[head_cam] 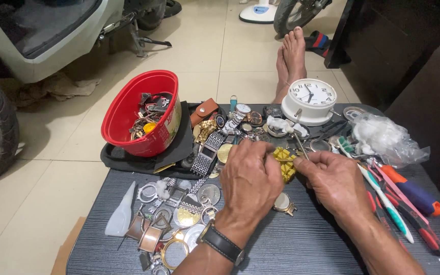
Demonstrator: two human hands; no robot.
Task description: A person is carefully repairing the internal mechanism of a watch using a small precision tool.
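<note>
Head view shows the left hand and right hand both pinched shut on a gold watch band just above the dark table, its long axis running down from the left fingertips toward the right thumb, near a white clock.

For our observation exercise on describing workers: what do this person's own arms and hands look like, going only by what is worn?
Both forearms are bare, with no sleeves in view. The left hand has a wristwatch at the wrist, with a black strap and a silver-coloured case edge. The right hand wears no glove, and no ring or band shows on it. No gloves on either hand.
</note>
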